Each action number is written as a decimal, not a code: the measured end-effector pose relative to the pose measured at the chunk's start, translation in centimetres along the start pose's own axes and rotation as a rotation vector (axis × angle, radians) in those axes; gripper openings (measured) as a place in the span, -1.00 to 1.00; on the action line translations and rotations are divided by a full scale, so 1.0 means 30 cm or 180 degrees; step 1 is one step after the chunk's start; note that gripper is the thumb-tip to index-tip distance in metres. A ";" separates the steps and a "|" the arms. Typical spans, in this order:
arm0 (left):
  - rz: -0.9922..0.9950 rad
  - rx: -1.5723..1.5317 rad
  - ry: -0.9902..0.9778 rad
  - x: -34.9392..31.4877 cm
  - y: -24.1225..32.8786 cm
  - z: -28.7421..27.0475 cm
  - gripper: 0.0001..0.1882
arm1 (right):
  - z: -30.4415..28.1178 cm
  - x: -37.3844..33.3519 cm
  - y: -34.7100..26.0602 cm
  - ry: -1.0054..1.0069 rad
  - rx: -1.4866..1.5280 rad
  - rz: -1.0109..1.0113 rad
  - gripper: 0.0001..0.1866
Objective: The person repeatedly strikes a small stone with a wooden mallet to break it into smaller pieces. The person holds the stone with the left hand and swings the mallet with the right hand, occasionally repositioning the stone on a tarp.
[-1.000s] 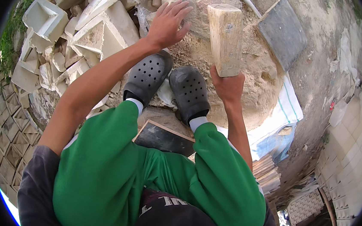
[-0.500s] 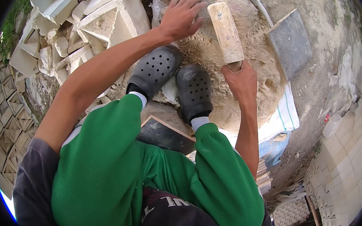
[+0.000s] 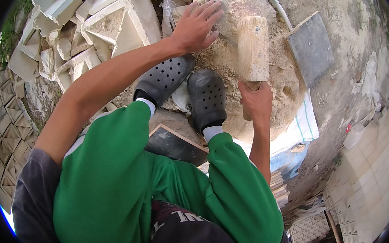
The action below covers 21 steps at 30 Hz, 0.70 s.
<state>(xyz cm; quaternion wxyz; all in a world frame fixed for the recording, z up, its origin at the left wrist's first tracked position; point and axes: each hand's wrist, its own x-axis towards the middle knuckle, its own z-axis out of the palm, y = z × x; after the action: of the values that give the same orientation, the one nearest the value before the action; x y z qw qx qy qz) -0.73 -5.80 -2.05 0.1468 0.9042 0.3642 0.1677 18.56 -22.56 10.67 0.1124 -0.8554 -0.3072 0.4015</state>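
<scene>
Both hands show in my head view. At left, the bare left hand (image 3: 194, 32) is open, palm down, over pale, crumbly rubble (image 3: 218, 59); I cannot tell whether it touches, though its spread suggests steadying. At right, the bare right hand (image 3: 257, 100) grips a pale, blocky wooden mallet (image 3: 254, 48) by its handle, head pointing far, presumably for reach and control. Broken off-white box-shaped pieces (image 3: 119, 27) lie heaped far left; a flat grey square slab (image 3: 310, 49) lies far right, beyond the mallet.
</scene>
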 end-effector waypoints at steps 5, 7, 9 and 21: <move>0.0008 0.0018 -0.0124 0.006 -0.006 0.001 -0.33 | 0.057 0.034 0.005 0.0131 -0.0412 -0.0217 -0.48; 0.0083 0.0064 -0.0081 0.008 -0.020 0.000 -0.35 | 0.047 0.062 -0.034 0.0121 -0.0457 -0.0180 -0.48; 0.0141 0.0076 -0.0052 0.008 -0.023 0.000 -0.36 | 0.037 0.067 -0.046 0.0150 -0.0471 -0.0223 -0.48; 0.0096 0.0115 -0.0324 0.042 -0.023 -0.010 -0.42 | -0.015 0.135 -0.123 -0.0215 -0.0138 0.0017 -0.51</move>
<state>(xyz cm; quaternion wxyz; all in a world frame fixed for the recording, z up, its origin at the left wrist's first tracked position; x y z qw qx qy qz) -0.42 -4.38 -1.80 0.1462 0.9195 0.3456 0.1172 19.29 -17.15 10.07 0.0823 -0.8445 -0.3172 0.4237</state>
